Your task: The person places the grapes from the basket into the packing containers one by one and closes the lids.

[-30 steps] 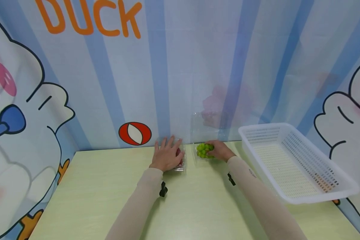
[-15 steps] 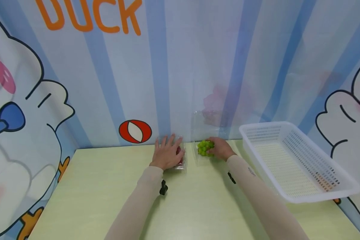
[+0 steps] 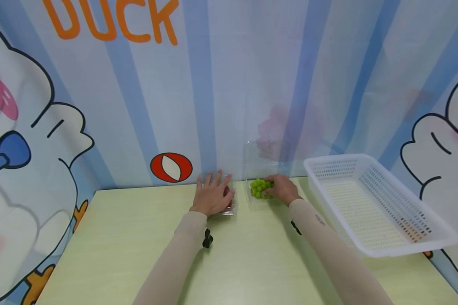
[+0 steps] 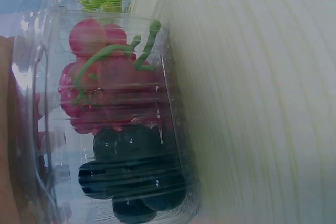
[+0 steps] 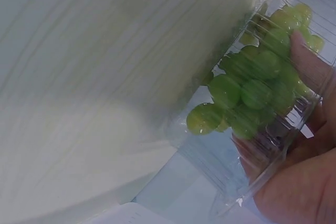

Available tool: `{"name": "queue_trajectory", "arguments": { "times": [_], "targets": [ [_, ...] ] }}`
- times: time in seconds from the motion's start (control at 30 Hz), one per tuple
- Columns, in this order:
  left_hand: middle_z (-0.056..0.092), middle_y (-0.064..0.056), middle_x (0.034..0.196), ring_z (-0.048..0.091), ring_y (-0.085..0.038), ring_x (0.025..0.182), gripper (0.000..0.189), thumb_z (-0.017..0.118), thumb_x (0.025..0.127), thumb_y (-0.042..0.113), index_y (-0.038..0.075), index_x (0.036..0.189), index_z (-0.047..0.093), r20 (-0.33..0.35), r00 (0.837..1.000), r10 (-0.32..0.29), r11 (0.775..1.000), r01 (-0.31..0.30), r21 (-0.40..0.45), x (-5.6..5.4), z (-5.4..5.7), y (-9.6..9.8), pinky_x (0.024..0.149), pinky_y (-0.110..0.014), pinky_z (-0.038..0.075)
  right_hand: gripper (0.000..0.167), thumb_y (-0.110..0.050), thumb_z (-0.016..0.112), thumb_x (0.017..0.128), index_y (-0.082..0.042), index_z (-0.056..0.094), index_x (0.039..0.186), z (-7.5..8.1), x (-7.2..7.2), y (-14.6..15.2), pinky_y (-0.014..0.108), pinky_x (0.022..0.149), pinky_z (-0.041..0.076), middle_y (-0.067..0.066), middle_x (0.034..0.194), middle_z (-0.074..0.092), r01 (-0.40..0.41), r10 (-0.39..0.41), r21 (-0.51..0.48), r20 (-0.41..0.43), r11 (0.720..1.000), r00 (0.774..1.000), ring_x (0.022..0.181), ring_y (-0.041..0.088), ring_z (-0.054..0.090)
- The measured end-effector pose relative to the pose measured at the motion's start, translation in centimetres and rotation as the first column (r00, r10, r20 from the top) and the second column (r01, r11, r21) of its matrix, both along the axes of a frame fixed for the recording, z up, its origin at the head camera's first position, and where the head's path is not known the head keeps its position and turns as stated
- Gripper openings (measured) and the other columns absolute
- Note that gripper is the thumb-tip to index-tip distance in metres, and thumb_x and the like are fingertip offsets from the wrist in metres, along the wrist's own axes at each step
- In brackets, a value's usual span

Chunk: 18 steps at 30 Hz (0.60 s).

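My left hand (image 3: 210,198) rests with spread, straight fingers on top of a lidded clear plastic box (image 3: 230,209). Through its side, the left wrist view shows a bunch of red grapes (image 4: 113,77) with a green stem and dark grapes (image 4: 134,174) beside it. To the right stands a second clear box (image 5: 210,169), its transparent lid (image 3: 253,156) raised against the backdrop. My right hand (image 3: 284,189) reaches into that box, thumb and fingers curled round a bunch of green grapes (image 3: 258,189). The hand partly hides the bunch.
A white perforated plastic basket (image 3: 360,216) stands at the right of the pale table (image 3: 145,245), beyond my right forearm. A blue striped cloth backdrop (image 3: 229,84) with cartoon ducks hangs right behind the table's far edge.
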<state>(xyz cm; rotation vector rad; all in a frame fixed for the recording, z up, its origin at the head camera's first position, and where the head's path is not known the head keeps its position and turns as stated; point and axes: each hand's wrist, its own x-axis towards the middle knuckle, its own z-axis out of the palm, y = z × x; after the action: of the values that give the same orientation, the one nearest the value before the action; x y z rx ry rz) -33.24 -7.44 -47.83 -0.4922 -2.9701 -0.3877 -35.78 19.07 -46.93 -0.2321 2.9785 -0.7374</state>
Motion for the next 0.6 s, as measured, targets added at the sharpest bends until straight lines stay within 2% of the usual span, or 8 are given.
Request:
{"name": "queue_trajectory", "arguments": {
  "times": [0.3,0.5,0.6],
  "targets": [
    [0.025,-0.007,0.168,0.021,-0.039,0.154,0.059,0.041,0.104,0.050,0.031,0.160,0.035,-0.022,1.000,0.004,1.000,-0.004,-0.009,0.03,0.05,0.00,0.120,-0.068,0.008,0.057,-0.025,0.077,0.092,-0.013,0.059,0.145,0.03,0.00,-0.20,0.054,0.088,0.055,0.016,0.145,0.058,-0.010,0.010,0.000,0.019,1.000,1.000,0.119,0.039,0.063],
    [0.024,-0.006,0.168,0.021,-0.039,0.154,0.058,0.041,0.104,0.050,0.031,0.160,0.035,-0.027,1.000,0.007,1.000,-0.007,-0.012,0.09,0.03,0.01,0.120,-0.068,0.010,0.057,-0.026,0.079,0.090,-0.014,0.060,0.143,-0.14,-0.06,-0.18,0.055,0.089,0.055,0.015,0.144,0.059,-0.007,0.007,0.015,0.001,1.000,1.000,0.122,0.040,0.061],
    [0.024,-0.006,0.168,0.021,-0.039,0.154,0.059,0.041,0.104,0.050,0.031,0.160,0.035,-0.027,1.000,0.007,1.000,-0.007,-0.009,0.16,0.10,0.00,0.120,-0.068,0.010,0.058,-0.027,0.079,0.090,-0.015,0.060,0.143,-0.26,-0.14,-0.18,0.053,0.084,0.056,0.015,0.144,0.059,-0.010,0.010,0.022,0.004,1.000,1.000,0.117,0.040,0.064]
  ]
}}
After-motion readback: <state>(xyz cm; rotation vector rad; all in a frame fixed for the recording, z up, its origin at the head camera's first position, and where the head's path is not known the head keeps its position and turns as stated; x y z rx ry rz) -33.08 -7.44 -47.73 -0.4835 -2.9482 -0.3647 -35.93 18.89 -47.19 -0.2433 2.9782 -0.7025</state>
